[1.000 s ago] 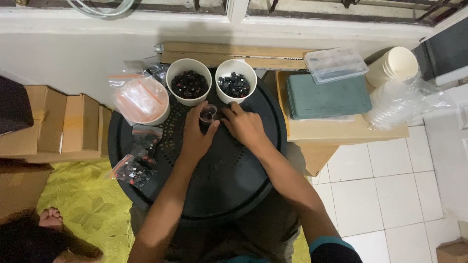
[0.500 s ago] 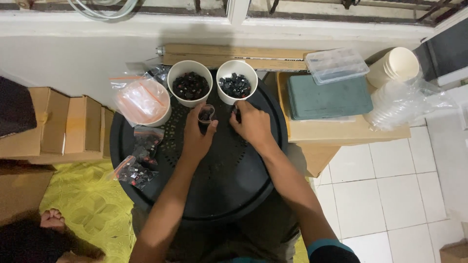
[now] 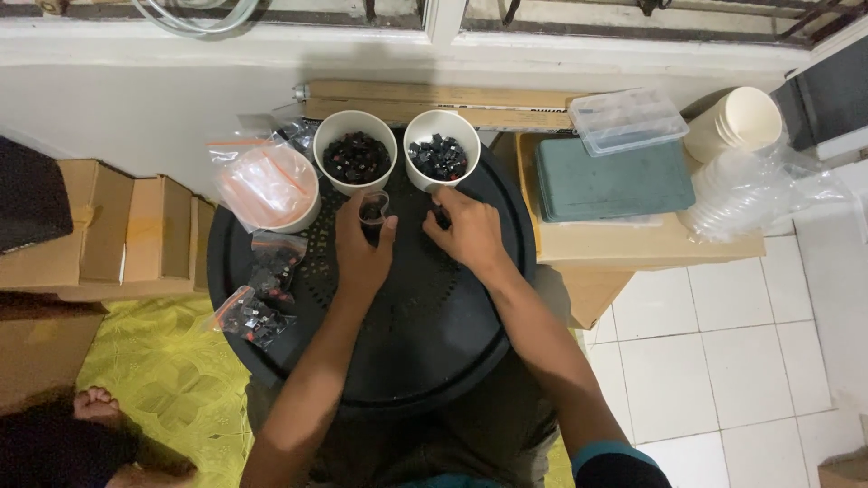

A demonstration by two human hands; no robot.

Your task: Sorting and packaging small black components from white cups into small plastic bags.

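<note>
Two white cups (image 3: 360, 145) stand just beyond both hands (image 3: 362, 244).

Both bare forearms reach forward side by side; the left hand (image 3: 362, 244) curls with fingers closed in a grip, the right hand (image 3: 466, 233) pinches downward, fingertips together.

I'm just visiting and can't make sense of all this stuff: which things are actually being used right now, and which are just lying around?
In use: left hand holding a small clear tube; right hand pinching a dark piece; two white cups of small dark pieces; round black tray.

Lying about: plastic bags; green box; stacked cups; cardboard boxes.
</note>
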